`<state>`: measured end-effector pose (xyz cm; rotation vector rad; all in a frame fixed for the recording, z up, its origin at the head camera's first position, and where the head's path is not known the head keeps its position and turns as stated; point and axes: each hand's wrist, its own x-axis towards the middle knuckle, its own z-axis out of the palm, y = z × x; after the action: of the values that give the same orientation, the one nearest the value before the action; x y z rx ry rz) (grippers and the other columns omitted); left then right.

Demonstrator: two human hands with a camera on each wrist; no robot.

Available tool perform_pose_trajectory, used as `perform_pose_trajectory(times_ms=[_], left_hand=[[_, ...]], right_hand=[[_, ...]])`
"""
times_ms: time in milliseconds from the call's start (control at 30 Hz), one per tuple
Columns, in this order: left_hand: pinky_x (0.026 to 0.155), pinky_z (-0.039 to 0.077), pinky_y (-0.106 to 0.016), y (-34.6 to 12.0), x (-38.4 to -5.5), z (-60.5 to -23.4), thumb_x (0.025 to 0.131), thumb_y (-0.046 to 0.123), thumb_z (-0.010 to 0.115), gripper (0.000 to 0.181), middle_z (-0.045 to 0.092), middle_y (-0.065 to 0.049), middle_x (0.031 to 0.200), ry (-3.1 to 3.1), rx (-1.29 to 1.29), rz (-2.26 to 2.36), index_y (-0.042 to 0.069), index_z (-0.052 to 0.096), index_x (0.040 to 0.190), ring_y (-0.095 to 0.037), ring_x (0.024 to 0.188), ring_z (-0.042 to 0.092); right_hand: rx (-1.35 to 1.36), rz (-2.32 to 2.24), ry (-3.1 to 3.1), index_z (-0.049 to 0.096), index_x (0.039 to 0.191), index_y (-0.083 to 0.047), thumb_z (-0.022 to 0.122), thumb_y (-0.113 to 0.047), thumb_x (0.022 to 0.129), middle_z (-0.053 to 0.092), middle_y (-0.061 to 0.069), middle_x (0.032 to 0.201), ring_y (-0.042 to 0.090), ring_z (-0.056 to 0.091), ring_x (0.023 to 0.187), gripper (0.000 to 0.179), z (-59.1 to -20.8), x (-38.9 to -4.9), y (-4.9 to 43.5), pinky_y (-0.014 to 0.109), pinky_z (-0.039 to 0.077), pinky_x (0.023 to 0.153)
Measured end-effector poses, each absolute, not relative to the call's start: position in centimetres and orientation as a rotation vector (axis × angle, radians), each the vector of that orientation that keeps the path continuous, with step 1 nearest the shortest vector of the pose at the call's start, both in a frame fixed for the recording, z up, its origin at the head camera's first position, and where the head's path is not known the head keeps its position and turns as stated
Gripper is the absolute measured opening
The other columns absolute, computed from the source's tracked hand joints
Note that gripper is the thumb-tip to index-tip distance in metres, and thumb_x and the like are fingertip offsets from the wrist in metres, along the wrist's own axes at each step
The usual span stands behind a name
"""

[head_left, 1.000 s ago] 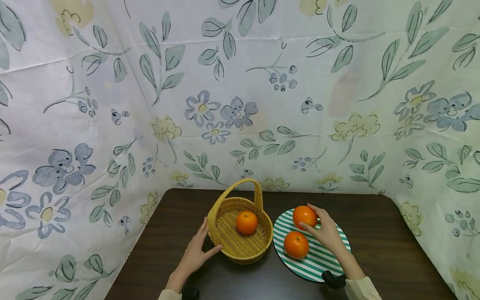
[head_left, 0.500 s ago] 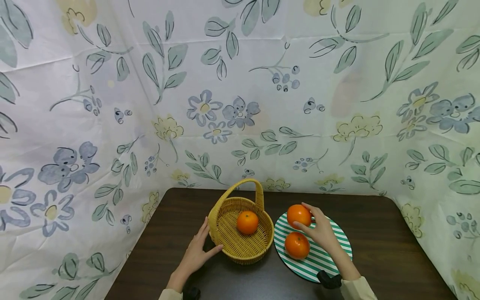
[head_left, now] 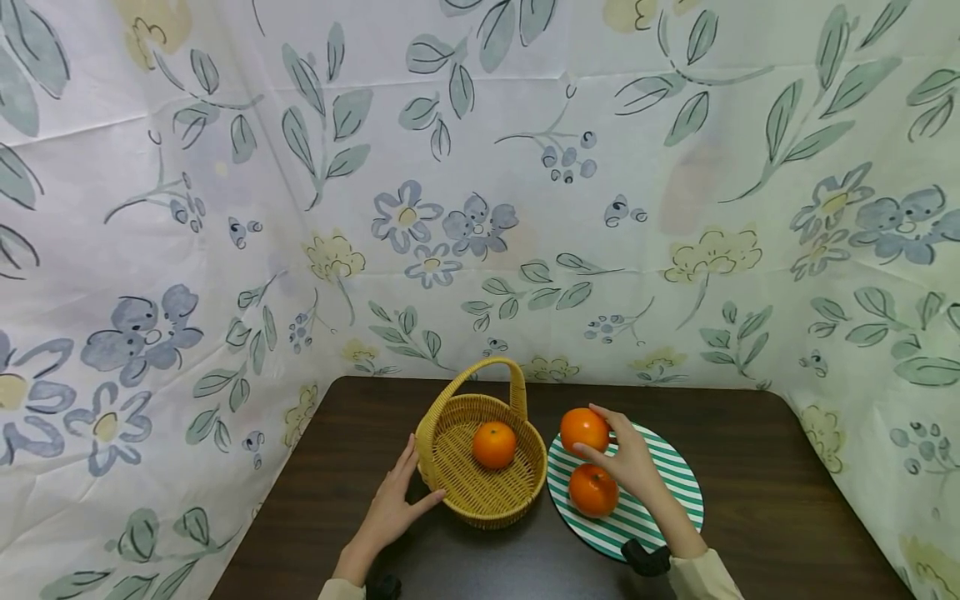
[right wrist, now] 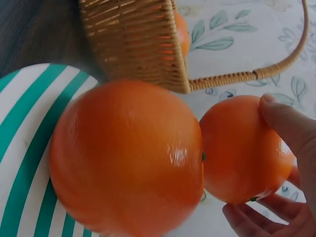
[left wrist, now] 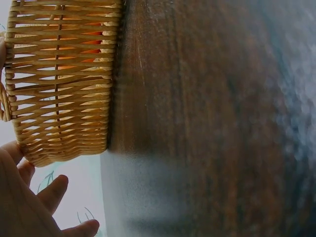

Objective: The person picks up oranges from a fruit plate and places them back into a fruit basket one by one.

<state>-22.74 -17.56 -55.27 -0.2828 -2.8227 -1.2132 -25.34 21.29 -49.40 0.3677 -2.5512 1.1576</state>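
In the head view my right hand point(head_left: 628, 460) holds an orange point(head_left: 585, 430) over the far left part of a plate point(head_left: 667, 458) with green and white stripes. The right wrist view has thumb and fingers round that orange point(right wrist: 244, 150). A second orange point(head_left: 593, 491) rests on the plate, and in the right wrist view this orange point(right wrist: 126, 158) looms large in front. My left hand point(head_left: 390, 504) touches the near left side of a yellow wicker basket point(head_left: 487, 508) with fingers spread. Inside the basket lies another orange point(head_left: 494, 445).
The dark wooden table point(head_left: 780, 483) carries the basket and plate side by side. Behind it and at both sides hangs a floral cloth point(head_left: 555, 208). The basket's tall handle point(head_left: 487, 367) arches above its rim.
My right hand has moved left with its orange, from over the plate's middle toward the plate edge nearest the basket. The left hand and basket stay where they were.
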Motion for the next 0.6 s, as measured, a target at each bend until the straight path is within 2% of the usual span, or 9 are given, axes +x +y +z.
perform_pose_trajectory(times_ms=[600], left_hand=[[0.100, 0.018, -0.070, -17.5, -22.8, -55.3, 0.080, 0.054, 0.065, 0.087, 0.001, 0.014, 0.155, -2.833, -0.277, -1.212, 0.038, 0.012, 0.147, -0.034, 0.139, 0.021]], right_hand=[[0.460, 1.169, -2.511, 0.050, 0.134, -0.016, 0.075, -0.041, 0.075, 0.054, 0.008, 0.124, 0.023, 0.056, 0.104, 0.069, -49.7, -25.5, 19.2, 0.040, 0.053, 0.080]])
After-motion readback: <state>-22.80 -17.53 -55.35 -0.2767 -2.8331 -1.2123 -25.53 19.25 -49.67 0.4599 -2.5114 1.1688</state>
